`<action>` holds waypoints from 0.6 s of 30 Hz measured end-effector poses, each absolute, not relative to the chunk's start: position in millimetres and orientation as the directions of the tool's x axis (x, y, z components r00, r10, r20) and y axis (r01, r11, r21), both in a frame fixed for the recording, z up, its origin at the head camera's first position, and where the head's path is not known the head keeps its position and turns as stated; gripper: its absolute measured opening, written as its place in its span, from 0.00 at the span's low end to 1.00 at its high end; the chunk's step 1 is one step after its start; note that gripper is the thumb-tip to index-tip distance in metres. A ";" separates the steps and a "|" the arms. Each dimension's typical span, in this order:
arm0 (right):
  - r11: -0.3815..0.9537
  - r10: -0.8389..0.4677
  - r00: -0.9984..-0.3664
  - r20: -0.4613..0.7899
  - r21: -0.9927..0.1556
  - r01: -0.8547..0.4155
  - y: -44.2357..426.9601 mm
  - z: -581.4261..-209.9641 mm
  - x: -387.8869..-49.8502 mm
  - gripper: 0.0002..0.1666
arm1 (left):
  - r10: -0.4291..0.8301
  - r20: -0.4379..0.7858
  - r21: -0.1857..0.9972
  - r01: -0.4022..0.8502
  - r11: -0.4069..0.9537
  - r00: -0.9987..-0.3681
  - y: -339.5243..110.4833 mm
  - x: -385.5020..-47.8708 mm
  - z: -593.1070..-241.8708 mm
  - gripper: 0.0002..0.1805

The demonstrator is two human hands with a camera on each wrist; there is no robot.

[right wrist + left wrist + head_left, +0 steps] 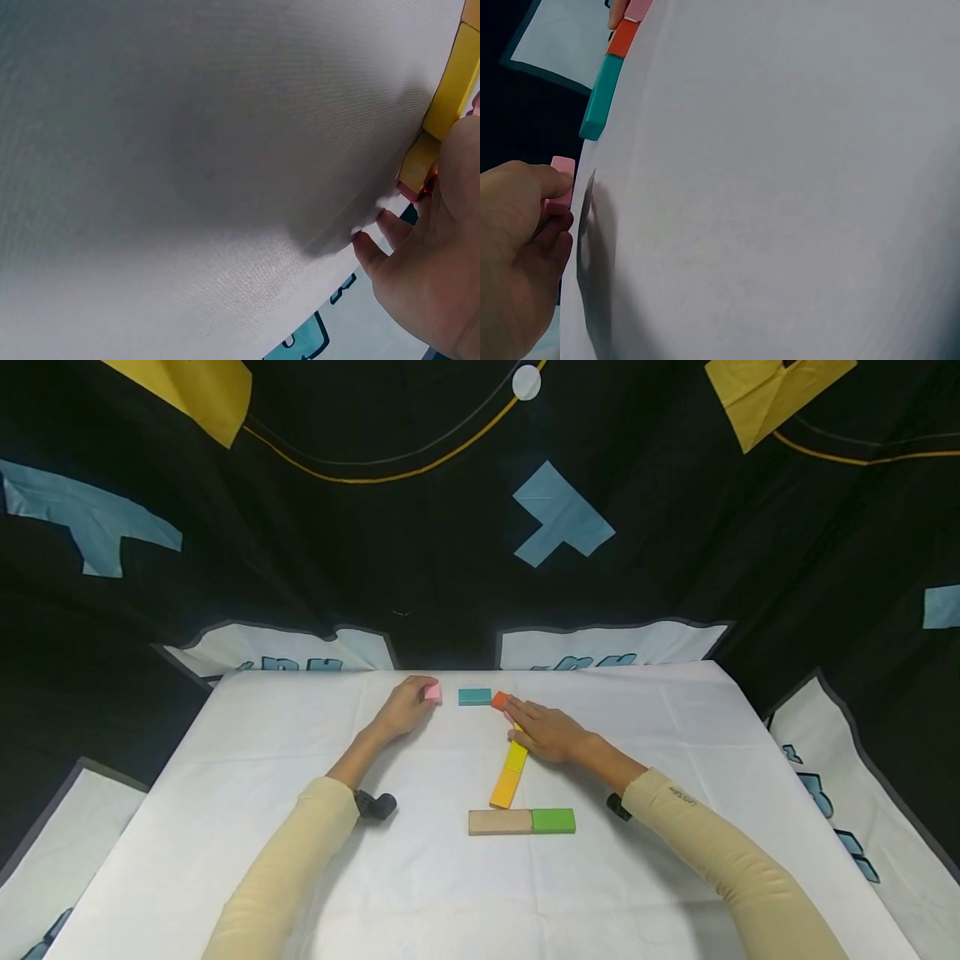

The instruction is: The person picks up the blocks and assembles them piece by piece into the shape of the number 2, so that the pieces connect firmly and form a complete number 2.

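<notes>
My left hand (405, 706) pinches a small pink block (432, 692) between thumb and fingers near the table's far edge. To its right, apart from it, lies a teal block (474, 697). An orange block (498, 700) touches the teal one's right end. My right hand (551, 735) rests along the row below, fingers stretched over the orange block and thumb beside a yellow block (515, 757). Its fingers partly hide a second pink block (637, 9) and a darker yellow one (420, 159). An amber block (505, 788) continues the slanting row toward me.
A beige block (500, 822) and a green block (553, 822) lie end to end just below the slanting row. White cloth covers the table (660, 860). Behind it hangs a black patterned cloth (420, 543).
</notes>
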State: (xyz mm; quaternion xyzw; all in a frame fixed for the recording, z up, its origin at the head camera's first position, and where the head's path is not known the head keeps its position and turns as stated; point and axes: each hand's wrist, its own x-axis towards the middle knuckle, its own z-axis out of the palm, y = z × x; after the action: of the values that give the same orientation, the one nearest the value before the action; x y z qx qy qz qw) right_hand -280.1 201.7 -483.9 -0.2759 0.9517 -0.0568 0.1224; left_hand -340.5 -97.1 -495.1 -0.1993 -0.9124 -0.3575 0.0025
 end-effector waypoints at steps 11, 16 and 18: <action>0.839 -0.543 -0.816 -0.201 -0.182 -0.513 202.3 -485.2 -282.1 0.42 | 0.384 0.141 0.648 0.379 0.661 -0.912 -88.8 -342.9 -498.3 0.22; 0.842 -0.538 -0.818 -0.203 -0.184 -0.508 202.1 -484.9 -282.2 0.42 | 0.391 0.126 0.650 0.374 0.662 -0.912 -85.0 -344.4 -501.1 0.22; 0.842 -0.537 -0.818 -0.205 -0.192 -0.505 202.1 -485.0 -281.8 0.41 | 0.392 0.119 0.649 0.370 0.664 -0.912 -83.1 -345.2 -502.5 0.22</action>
State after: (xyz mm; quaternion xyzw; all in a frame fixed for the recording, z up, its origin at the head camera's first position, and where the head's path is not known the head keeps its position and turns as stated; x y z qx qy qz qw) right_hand -281.8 202.1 -485.0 -0.2740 0.9512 -0.0646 0.1261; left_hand -345.2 -83.1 -502.5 -0.2089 -0.9121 -0.3525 -0.0153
